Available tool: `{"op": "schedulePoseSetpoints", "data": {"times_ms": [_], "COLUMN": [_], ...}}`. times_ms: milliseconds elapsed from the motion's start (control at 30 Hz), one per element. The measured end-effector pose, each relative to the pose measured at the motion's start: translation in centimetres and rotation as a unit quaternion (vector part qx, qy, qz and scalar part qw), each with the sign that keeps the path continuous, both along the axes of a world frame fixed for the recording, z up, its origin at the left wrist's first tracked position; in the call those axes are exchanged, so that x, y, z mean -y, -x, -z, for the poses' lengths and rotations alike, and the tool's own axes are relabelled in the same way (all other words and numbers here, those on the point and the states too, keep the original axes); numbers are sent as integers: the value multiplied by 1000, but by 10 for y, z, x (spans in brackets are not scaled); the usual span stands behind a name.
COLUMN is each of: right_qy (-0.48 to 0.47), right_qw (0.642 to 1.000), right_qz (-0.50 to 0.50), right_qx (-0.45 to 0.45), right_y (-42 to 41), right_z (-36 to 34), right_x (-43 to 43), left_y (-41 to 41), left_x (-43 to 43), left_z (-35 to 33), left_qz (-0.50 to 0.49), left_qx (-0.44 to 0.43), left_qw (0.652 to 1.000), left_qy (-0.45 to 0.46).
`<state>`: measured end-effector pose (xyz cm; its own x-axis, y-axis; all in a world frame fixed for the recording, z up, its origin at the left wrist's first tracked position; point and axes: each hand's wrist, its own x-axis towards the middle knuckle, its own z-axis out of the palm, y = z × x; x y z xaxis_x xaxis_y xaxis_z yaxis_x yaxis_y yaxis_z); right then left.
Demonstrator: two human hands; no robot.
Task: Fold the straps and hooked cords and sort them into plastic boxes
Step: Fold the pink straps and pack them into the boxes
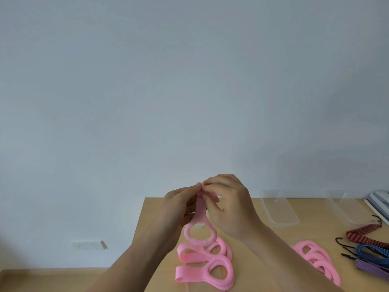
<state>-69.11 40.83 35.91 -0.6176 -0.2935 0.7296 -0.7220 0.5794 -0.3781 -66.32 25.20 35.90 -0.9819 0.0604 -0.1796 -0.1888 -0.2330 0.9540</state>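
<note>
My left hand (179, 204) and my right hand (229, 199) meet above the wooden table (263, 239), both pinching the top end of a pink strap (200, 220) whose ring end hangs down. Below it on the table lie folded pink straps (208, 266). A second heap of pink straps (317, 260) lies to the right, partly behind my right forearm. Hooked cords in red (362, 231), blue (372, 250) and purple (370, 268) lie at the far right. Two clear plastic boxes (277, 209) (345, 209) stand at the back of the table.
A white object (379, 202) sits at the table's far right corner. The table's left edge runs diagonally past my left forearm; beyond it are a pale wall and a wall socket (89, 245).
</note>
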Motion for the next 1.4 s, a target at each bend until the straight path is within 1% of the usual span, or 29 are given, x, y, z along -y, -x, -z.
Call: {"op": "schedulePoseSetpoints", "data": {"times_ms": [67, 133, 167, 200, 233, 300, 333, 433, 500, 567, 633, 700, 967, 1067, 1133, 1267, 1333, 1400], "right_qy": [40, 91, 98, 78, 36, -41, -58, -45, -5, 32, 40, 39, 15, -4, -5, 1, -33, -83], "right_qw": [998, 988, 981, 976, 972, 963, 960, 965, 965, 966, 974, 978, 995, 997, 996, 993, 986, 976], "right_qz": [-10, -10, -6, -1, 1, -24, -37, -28, -29, -23, 2, 17, 17, 22, 26, 23, 27, 5], "right_qx": [38, 122, 168, 205, 234, 266, 273, 258, 261, 256, 225, 203, 101, 80, 84, 116, 162, 201], "right_y": [0, 1, 3, 5, 7, 9, 7, 5, 4, 4, 5, 6, -7, -13, -16, -18, -16, -14], "right_z": [-3, -7, -9, -10, -11, -14, -15, -17, -17, -15, -14, -14, 4, 7, 9, 8, 8, 8], "right_x": [-1, -2, -3, -3, -5, -5, -6, -8, -7, -7, -7, -8, -3, 0, 2, 7, 10, 15], "left_y": [-1, -1, -1, -2, -2, -2, -2, -3, -4, -4, -5, -7, -9, -9, -9, -10, -11, -12], "left_x": [1, 1, 1, 1, 2, 3, 3, 5, 6, 6, 5, 3, 1, 4, 8, 16, 21, 29], "left_z": [2, 4, 4, 4, 3, 0, -1, -1, 0, 2, 5, 8, 13, 15, 19, 25, 27, 29], "left_qz": [-6, -6, -7, -7, -3, 6, 7, 20, 26, 14, 3, -6, 8, 3, -1, 25, 32, 46], "left_qx": [-3, -11, -12, -15, -19, -31, -34, -33, -26, 0, 38, 57, 37, 39, 48, 56, 60, 62], "left_qw": [1000, 1000, 999, 999, 999, 998, 998, 998, 998, 999, 999, 998, 999, 999, 999, 998, 998, 997], "left_qy": [2, 23, 30, 36, 42, 55, 56, 43, 41, 36, 22, 4, -9, -12, -18, -14, -17, -16]}}
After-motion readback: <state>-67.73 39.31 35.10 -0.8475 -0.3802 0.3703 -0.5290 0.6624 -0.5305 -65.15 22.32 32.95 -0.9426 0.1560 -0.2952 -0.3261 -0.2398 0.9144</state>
